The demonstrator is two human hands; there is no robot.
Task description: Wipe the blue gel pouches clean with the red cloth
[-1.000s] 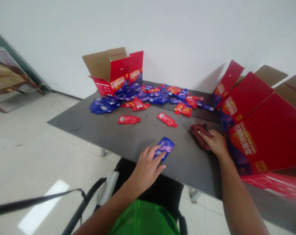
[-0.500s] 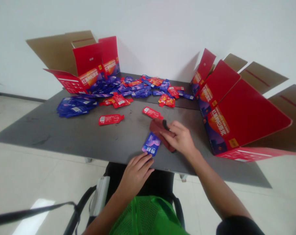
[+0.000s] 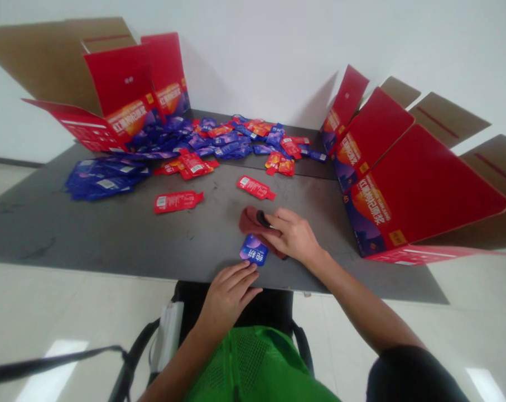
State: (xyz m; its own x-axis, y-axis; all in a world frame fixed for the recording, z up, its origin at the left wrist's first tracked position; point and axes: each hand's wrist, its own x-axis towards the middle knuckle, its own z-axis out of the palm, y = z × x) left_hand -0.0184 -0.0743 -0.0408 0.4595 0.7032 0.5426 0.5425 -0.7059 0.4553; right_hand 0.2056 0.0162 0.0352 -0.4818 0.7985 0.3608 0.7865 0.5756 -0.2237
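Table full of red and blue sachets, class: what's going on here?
A person's right hand rests on a dark red cloth on the dark table, while the left hand has its fingertips at a blue sachet. More red and blue sachets lie scattered beyond, between opened red cartons.

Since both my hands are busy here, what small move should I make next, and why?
Probably slide the blue sachet away from the table edge with your left hand. That hand already touches the sachet, which lies close to the edge. Your right hand seems less free, as it rests on the dark red cloth.
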